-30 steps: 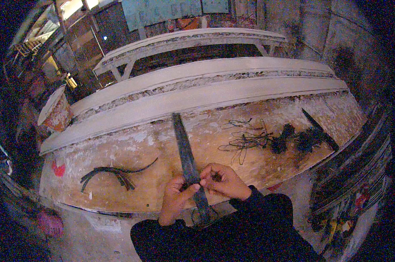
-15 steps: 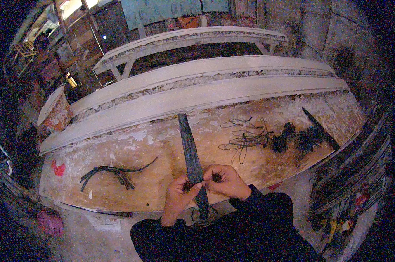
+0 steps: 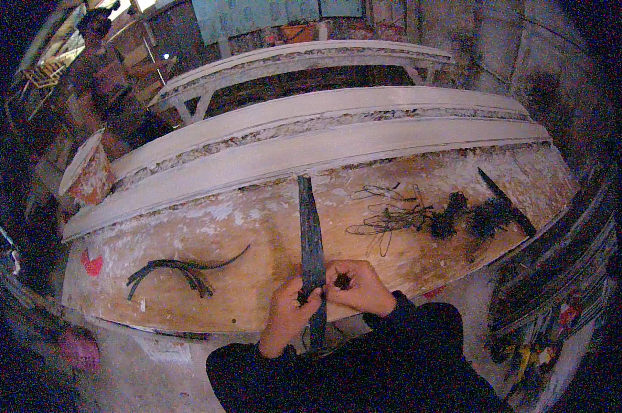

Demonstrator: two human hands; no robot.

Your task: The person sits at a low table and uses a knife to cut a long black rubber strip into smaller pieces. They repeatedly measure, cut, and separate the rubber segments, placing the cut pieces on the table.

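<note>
- Your left hand (image 3: 292, 318) and right hand (image 3: 358, 289) both pinch a long dark strip (image 3: 311, 237) near its lower end, at the near edge of the workbench (image 3: 256, 234).
- The strip's long axis runs straight away from you, far tip pointing at the pale moulded lengths (image 3: 325, 148).
- A bundle of wires (image 3: 393, 217) lies right of it, curved dark strips (image 3: 184, 270) left, both well apart.
</note>
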